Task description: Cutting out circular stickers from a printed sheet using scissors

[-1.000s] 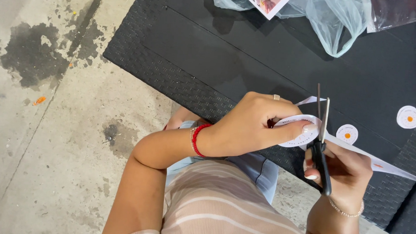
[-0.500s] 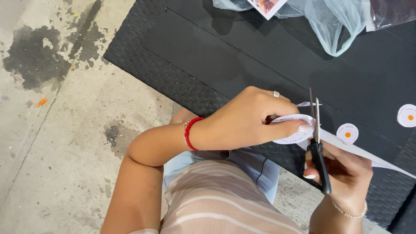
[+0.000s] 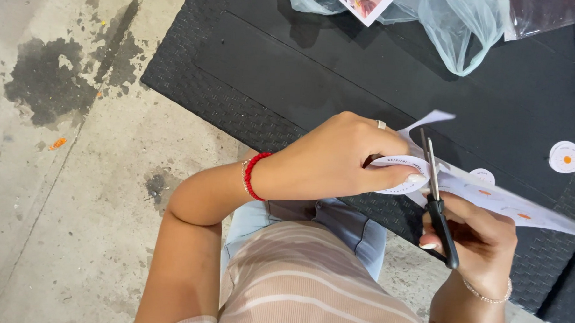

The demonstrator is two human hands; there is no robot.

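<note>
My left hand (image 3: 338, 160) pinches a round white paper label (image 3: 398, 175) between thumb and fingers, closed on it just above the near edge of the black woven table (image 3: 252, 71). The label is still joined to a long white sheet (image 3: 509, 204) that runs off toward the table's right side. My right hand (image 3: 476, 241) is closed around the black handles of the scissors (image 3: 436, 198), whose blades point away from me and stand just beside the label's right rim, touching the paper. A cut-out round label (image 3: 566, 156) lies on the table near the right edge, well apart from my hands, and a clear plastic bag (image 3: 458, 24) lies at the far edge. Compared with half a second ago, the blades have closed together and a loose flap of paper now sticks up beyond my left fingers.
</note>
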